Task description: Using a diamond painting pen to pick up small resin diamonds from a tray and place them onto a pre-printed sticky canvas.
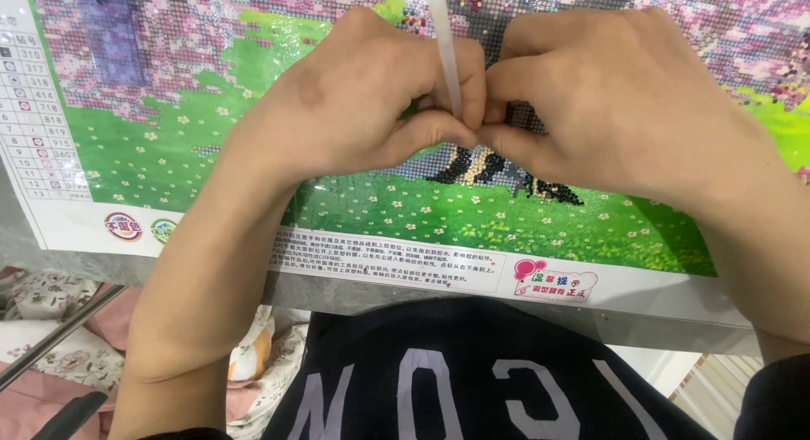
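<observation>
Dark sweatshirt (472,381) lowest; left hand (354,102) fingers pinch white pen (445,43); right hand (624,102) fingers closed on bead canvas (169,145).

White pen (445,48) is standing near-upright, tip down, over bead canvas (472,212) lying flat, tilting toward 12 o'clock.

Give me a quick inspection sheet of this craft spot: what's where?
Surface: grey table edge under the canvas.
Job's things: bead canvas, green meadow and pink blossoms, partly filled; white pen upright between the hands.
Clutter: nothing seen.
Hands: left hand and right hand meet fingertip to fingertip at the pen; which one grips it is unclear.
Cables: nothing seen.
Surroundings: floral fabric lower left; dark top below.
</observation>
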